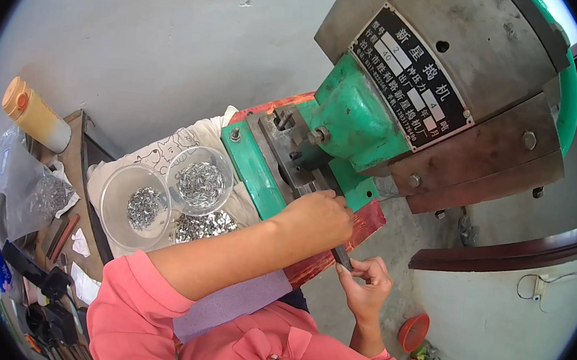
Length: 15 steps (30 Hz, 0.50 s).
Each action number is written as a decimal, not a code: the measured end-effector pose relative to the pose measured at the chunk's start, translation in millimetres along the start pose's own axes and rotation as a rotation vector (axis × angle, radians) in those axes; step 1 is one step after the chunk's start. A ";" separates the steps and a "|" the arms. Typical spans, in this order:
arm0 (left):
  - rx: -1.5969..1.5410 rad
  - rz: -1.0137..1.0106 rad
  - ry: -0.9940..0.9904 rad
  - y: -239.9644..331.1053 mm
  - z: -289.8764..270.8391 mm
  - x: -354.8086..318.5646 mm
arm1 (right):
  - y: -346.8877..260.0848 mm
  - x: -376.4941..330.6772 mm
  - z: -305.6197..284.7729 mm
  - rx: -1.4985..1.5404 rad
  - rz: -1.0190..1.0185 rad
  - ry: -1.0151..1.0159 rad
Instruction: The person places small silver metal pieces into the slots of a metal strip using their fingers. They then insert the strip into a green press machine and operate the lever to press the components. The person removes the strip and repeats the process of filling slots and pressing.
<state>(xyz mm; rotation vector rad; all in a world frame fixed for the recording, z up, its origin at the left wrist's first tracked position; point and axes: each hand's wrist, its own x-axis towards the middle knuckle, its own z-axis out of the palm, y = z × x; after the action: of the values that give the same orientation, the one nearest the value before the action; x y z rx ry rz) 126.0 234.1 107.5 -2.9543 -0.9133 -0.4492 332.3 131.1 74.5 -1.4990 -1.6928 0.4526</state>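
Observation:
At the front of a green and grey metal punch press [366, 115], my left hand [319, 218] is closed beside the dark steel die block [297, 160]. Its fingertips are mostly hidden, so what they grip does not show. Below and to the right, my right hand [367, 283] pinches the near end of a narrow dark metal bar [342, 257]. The bar's far end runs up out of sight behind the left hand. My left forearm crosses in front of two clear plastic tubs, the left tub [108, 216] and the right tub [178, 172], both holding small silvery metal pieces.
Loose silvery pieces [205, 226] lie on a pale cloth [185, 140] beside the tubs. An orange-capped bottle [40, 117], a plastic bag [34, 185] and hand tools crowd the wooden table at left. A red basin [414, 331] stands on the floor at right.

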 end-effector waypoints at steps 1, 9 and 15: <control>-0.009 0.005 -0.002 1.0 -0.9 -0.1 | 0.1 -1.8 -1.2 0.009 0.006 -0.004; -0.048 0.067 -0.066 -2.2 -3.0 7.0 | 2.7 -5.7 -4.2 -0.003 0.013 0.013; -0.081 0.021 -0.048 2.4 6.9 13.2 | 7.5 -9.4 -7.5 0.034 0.100 -0.008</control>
<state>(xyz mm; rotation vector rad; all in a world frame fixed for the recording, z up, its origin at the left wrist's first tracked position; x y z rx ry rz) 139.5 240.0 104.8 -3.0575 -0.8888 -0.4264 342.6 122.2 70.5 -1.5640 -1.6140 0.5383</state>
